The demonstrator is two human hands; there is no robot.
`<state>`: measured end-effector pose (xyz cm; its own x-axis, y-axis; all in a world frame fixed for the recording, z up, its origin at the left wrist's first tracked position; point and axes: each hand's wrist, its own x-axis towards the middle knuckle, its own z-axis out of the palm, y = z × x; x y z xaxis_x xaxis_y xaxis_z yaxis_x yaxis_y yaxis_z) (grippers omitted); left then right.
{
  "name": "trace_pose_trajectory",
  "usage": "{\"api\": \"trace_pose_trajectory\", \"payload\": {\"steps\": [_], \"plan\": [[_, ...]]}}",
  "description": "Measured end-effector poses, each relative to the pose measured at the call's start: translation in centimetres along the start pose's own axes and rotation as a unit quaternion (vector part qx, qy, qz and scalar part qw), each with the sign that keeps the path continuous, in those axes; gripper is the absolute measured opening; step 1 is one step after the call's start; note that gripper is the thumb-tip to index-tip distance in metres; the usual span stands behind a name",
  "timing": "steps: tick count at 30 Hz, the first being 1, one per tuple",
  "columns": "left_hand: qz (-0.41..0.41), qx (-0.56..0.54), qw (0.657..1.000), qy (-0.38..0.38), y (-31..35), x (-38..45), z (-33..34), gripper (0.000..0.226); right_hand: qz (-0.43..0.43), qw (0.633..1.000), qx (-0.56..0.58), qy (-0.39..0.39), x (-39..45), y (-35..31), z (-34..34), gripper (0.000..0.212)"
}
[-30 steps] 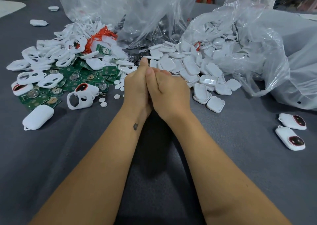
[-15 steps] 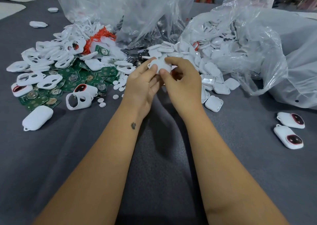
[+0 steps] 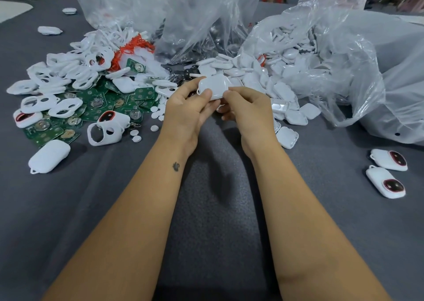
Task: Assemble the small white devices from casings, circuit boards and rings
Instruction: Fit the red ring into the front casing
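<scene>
- Reaching forward over the grey counter (image 3: 206, 209), two bare forearms meet at the middle of the view.
- Left hand (image 3: 185, 110) and right hand (image 3: 250, 110) together pinch a white casing (image 3: 213, 86), thumbs on its near edge, holding it above the counter.
- Two finished devices (image 3: 387, 172) with dark red ovals lie at the right, well apart from the hands.
- Left of the hands, green circuit boards (image 3: 91, 108) lie mixed with white ring frames (image 3: 57, 71); a closed white device (image 3: 49, 155) sits nearest.
- Just beyond the hands, a heap of white casing halves (image 3: 263, 75) spills from a clear plastic bag (image 3: 344, 59).
- More clear bags (image 3: 183, 14) stand at the far side.
</scene>
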<state>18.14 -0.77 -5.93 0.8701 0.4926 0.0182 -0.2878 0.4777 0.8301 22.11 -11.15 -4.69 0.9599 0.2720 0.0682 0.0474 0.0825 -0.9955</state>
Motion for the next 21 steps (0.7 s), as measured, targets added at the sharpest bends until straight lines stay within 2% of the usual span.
{"api": "trace_pose_trajectory", "payload": {"steps": [7,18,21], "plan": [[0.009,0.053,0.998,-0.021,-0.23,-0.18,-0.12,0.019,-0.054,0.996,-0.076,0.004,-0.12,0.63,-0.26,0.019],[0.023,0.075,0.995,-0.067,-0.16,-0.37,-0.77,0.020,-0.086,0.995,-0.050,0.018,-0.11,0.79,-0.09,0.021],[0.021,0.053,0.997,-0.055,-0.16,-0.21,-0.72,0.019,-0.088,0.995,-0.045,0.008,-0.26,0.52,0.08,0.013]]}}
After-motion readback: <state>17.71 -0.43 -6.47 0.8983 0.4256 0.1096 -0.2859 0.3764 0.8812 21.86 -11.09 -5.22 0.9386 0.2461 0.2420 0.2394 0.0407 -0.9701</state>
